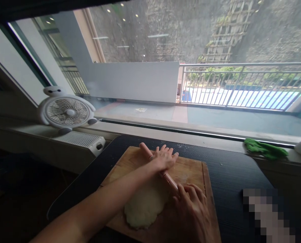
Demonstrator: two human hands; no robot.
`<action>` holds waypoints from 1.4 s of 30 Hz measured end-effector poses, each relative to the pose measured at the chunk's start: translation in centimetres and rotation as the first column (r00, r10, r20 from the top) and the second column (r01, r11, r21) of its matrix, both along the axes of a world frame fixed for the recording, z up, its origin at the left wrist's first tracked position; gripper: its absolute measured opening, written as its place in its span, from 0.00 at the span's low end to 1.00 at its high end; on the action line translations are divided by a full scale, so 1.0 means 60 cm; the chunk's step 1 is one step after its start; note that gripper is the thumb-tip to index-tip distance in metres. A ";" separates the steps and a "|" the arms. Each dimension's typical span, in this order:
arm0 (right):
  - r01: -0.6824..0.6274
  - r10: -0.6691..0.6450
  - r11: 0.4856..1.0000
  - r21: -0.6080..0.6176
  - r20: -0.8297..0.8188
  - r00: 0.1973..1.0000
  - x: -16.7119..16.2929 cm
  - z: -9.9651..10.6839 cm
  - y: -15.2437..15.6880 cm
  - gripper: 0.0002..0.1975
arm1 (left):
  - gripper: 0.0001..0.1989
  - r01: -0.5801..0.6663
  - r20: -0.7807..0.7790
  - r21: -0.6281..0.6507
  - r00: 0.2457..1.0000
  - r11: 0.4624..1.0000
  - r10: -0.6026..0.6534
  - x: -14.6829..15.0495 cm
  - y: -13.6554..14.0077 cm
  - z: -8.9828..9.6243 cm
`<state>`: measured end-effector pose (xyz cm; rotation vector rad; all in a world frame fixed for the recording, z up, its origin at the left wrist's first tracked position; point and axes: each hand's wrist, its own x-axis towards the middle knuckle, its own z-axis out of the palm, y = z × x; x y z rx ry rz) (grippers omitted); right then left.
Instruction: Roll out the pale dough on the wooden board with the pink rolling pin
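A pink rolling pin (171, 182) lies slantwise across the wooden board (191, 165), its far end toward the window. My left hand (164, 158) presses its palm on the pin, fingers stretched out and spread past it. Around the pin's near end curl the fingers of my right hand (194, 204); part of that grip is hidden. Flattened pale dough (144, 206) with an uneven edge rests on the board, beneath and left of the pin. My left forearm covers part of the dough.
The board sits on a dark table (231, 182), with white flour specks near its far edge. A white fan (69, 111) stands at the left by the window. A green cloth (265, 149) lies on the sill at right. A pixelated patch covers the lower right.
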<state>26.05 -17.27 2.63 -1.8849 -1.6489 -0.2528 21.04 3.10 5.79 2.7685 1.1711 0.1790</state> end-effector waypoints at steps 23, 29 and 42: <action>0.000 -0.003 0.995 0.100 0.028 1.000 0.014 -0.032 0.021 0.16 | 0.29 -0.115 0.059 0.002 0.992 0.993 0.115 -0.013 0.083 -0.011; -0.059 0.035 0.984 0.169 0.143 0.989 0.003 -0.027 0.012 0.16 | 0.24 -0.109 0.122 0.092 0.988 0.990 0.098 -0.062 0.053 -0.007; -0.151 0.105 0.964 0.217 0.212 0.972 -0.009 -0.021 0.031 0.13 | 0.25 -0.032 0.019 0.071 0.999 0.997 0.031 -0.175 0.030 0.008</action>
